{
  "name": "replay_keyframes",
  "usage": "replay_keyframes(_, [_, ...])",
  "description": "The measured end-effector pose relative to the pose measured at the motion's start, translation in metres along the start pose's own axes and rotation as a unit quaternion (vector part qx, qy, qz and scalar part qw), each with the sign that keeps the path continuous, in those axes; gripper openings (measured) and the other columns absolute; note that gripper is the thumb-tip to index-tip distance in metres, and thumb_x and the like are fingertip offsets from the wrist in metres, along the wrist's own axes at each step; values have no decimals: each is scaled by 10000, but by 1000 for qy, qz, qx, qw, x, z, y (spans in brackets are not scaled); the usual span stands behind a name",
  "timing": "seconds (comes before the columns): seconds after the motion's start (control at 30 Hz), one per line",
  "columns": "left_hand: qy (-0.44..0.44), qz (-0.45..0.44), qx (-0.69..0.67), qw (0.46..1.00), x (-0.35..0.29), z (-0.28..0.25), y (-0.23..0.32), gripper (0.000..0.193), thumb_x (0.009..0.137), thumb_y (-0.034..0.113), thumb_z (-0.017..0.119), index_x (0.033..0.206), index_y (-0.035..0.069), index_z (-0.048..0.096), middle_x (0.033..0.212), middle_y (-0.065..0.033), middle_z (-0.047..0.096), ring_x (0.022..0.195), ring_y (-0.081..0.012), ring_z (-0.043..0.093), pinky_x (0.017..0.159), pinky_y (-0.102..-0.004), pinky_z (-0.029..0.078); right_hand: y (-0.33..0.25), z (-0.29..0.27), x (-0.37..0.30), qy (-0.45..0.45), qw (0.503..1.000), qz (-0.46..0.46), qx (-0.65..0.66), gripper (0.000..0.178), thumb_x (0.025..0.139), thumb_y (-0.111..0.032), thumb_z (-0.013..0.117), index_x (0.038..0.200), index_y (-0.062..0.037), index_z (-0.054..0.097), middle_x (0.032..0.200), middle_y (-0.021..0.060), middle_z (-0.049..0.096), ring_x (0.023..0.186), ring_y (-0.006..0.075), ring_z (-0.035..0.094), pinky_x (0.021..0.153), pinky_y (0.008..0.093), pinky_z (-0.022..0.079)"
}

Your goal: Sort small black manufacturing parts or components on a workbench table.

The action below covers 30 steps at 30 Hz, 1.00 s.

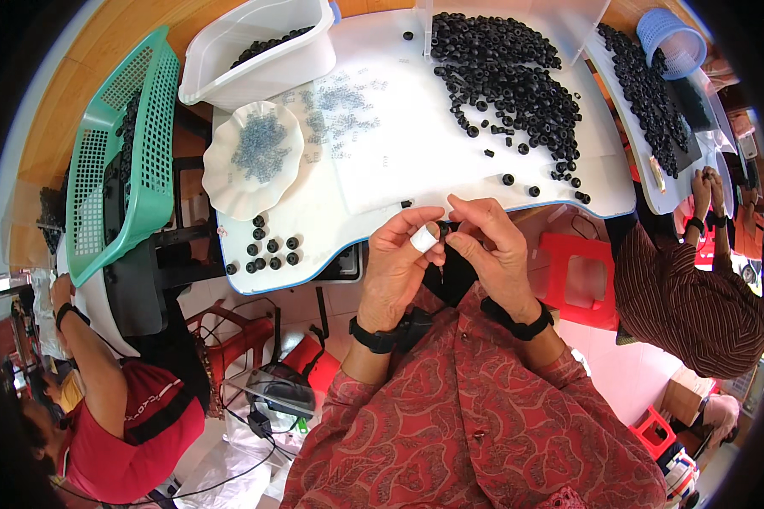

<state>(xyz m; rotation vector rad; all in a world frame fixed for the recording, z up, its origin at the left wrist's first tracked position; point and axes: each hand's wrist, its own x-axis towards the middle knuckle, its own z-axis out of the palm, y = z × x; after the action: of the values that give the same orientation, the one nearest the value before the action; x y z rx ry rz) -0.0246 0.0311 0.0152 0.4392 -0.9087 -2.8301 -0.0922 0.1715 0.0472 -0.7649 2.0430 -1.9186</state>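
Observation:
My left hand (388,271) and my right hand (499,254) meet just off the table's near edge, fingers closed in a pinch. Between their fingertips is a small black part (444,229), mostly hidden. White tape (424,238) wraps a digit of the left hand. Close ahead, a small black piece (406,204) lies at the table edge. A large heap of black ring-like parts (518,110) covers the right of the white table (399,182). Several black round parts (272,245) stand in loose rows at the left. Tiny clear bluish pieces (259,148) fill a scalloped white plate (219,197).
More clear pieces (344,106) lie scattered past the plate. A white bin (306,64) and a green basket (148,170) stand at the left. A clear plastic panel (590,30) rises behind the heap. Co-workers sit left and right; a red stool (569,310) is at right.

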Motion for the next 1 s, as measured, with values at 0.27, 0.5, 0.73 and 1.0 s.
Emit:
replay_keyframes(0.27, [-10,19,19,1000,1,4,-7,159,911,82,634,1044,-4,649,925,-60,656,730,-107,611,601,-231,527,8,0,0,3,999,-42,-26,264,825,21,677,1077,-60,683,984,54,575,824,110,577,699,223,471])
replay_keyframes(0.5, [-9,-5,-17,1000,1,9,-6,176,934,74,594,1081,-15,631,946,-88,662,767,-127,627,669,-260,557,8,-1,0,42,995,47,80,181,877,12,632,1051,-2,682,980,44,611,806,88,570,721,210,463])
replay_keyframes(0.73, [-30,32,12,999,0,9,-10,184,916,14,591,1092,-26,624,981,-105,668,797,-147,646,692,-266,560,13,-4,-2,42,979,86,180,174,887,-21,639,1052,-1,692,975,33,624,776,76,552,697,198,451])
replay_keyframes(1.0, [-18,31,3,999,0,13,-12,201,908,4,593,1105,-18,623,932,-81,653,766,-150,633,684,-264,539,14,-5,-2,44,973,98,204,168,885,-28,645,1042,1,696,970,37,624,772,78,554,687,202,453])
